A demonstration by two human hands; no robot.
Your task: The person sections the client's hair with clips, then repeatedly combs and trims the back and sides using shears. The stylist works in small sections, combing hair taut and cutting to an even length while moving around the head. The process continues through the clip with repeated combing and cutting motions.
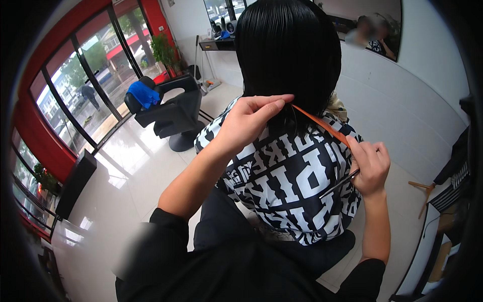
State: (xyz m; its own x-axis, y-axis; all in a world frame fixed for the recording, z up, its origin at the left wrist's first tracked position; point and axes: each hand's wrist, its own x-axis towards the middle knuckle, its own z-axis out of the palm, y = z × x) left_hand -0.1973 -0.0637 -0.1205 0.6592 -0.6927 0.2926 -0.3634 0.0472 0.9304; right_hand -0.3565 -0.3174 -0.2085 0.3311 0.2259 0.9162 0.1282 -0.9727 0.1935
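Observation:
A seated person with straight, wet-looking black hair (289, 50) has their back to me and wears a black and white lettered top (282, 176). At the nape, my left hand (251, 118) pinches a lock of hair between thumb and fingers, beside the tip of an orange comb (324, 125). My right hand (370, 163) grips the comb's other end, and its teeth slant up to the left across the hair ends. Tucked in the same hand is a pair of scissors (342, 183), its blades pointing down and left over the person's back.
To the left stands a black salon chair (173, 108) with a blue cloth (144, 94) on it. Glass doors (90, 65) in red frames line that side. A shelf (217, 45) and a mirror (375, 25) are on the wall ahead. Dark clothing (455, 156) hangs at right.

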